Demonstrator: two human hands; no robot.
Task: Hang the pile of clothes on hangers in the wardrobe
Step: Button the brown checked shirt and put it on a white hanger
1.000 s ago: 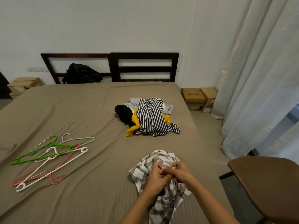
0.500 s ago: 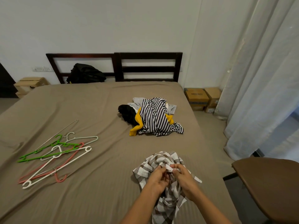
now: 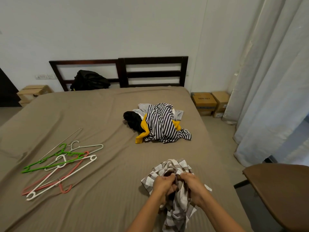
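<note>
A person's left hand point(image 3: 163, 184) and right hand point(image 3: 192, 183), both with fingers curled tight, grip a bunched brown-and-white checked shirt point(image 3: 177, 166) at the near edge of a bed point(image 3: 100, 114) covered in a taupe sheet; the knuckles sit close together and the cloth hangs down between the forearms. Farther up the mattress, well apart from the hands, lies the pile of clothes point(image 3: 160, 123), a black-and-white striped garment on top of yellow, black and grey pieces. To the left, a loose heap of hangers point(image 3: 61, 164) in green, white and pink rests on the sheet. A black bag point(image 3: 90, 80) leans against the dark wooden headboard point(image 3: 150, 71). Cardboard boxes point(image 3: 210, 102) stand on the floor beside pale curtains point(image 3: 275, 81), and a brown seat point(image 3: 284, 190) juts in at lower right.
</note>
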